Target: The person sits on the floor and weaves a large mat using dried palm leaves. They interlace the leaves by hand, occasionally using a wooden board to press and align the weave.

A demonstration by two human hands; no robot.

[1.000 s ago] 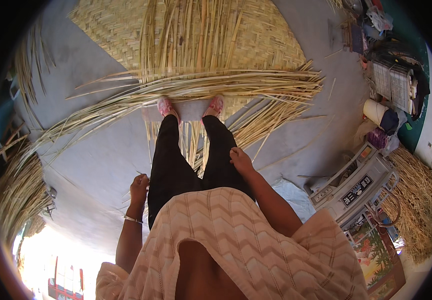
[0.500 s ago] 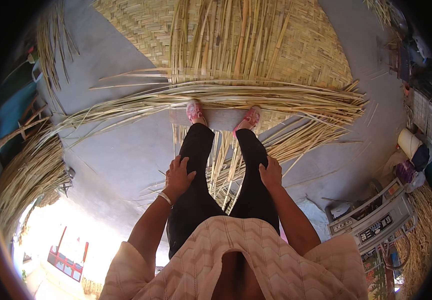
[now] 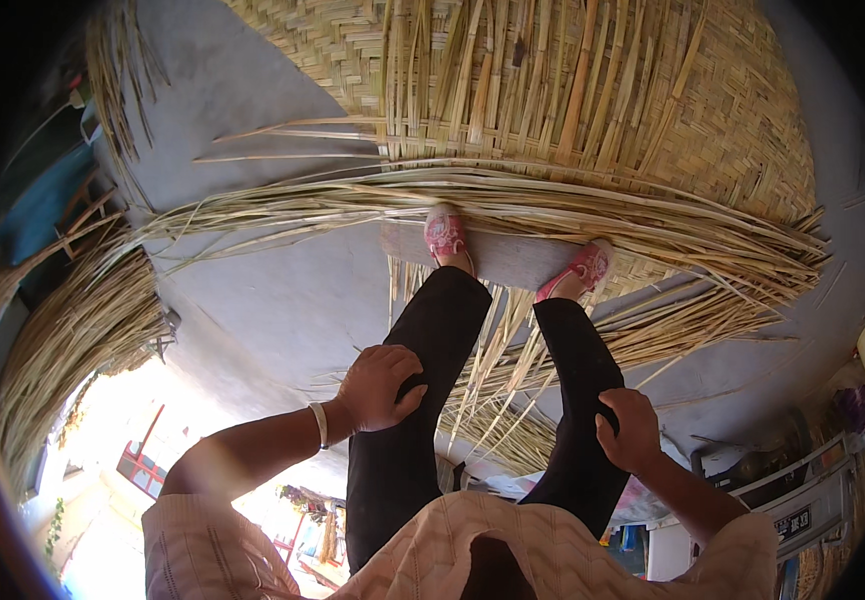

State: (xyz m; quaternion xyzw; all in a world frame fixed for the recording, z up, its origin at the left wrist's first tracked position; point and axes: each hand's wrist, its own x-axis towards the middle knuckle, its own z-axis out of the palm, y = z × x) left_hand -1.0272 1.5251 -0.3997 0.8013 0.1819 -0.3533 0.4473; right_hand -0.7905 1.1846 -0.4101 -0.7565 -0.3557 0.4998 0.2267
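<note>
My left hand [image 3: 381, 387] rests on my left knee over the black trousers [image 3: 433, 340], thumb apart from the fingers, holding nothing. On the other knee lies my right hand [image 3: 633, 430], also bare of any object, its thumb spread and its fingertips partly hidden. Both feet, in pink shoes [image 3: 445, 236], stand on a wooden board [image 3: 513, 258]. Beyond the board a long bundle of split reed strips [image 3: 573, 205] lies crosswise. It crosses upright strips [image 3: 473, 80] that run out from a woven mat [image 3: 743, 110].
At the left hangs a thick sheaf of reeds [image 3: 83, 330], near a blue object [image 3: 48, 205]. Loose strips [image 3: 293, 130] stick out over the grey floor [image 3: 263, 310]. A grey vehicle front [image 3: 803, 500] stands at the lower right.
My view has shifted and tilted, so the mat and strips sit farther right. My knees look wider apart and nearer. Both hands remain on my legs.
</note>
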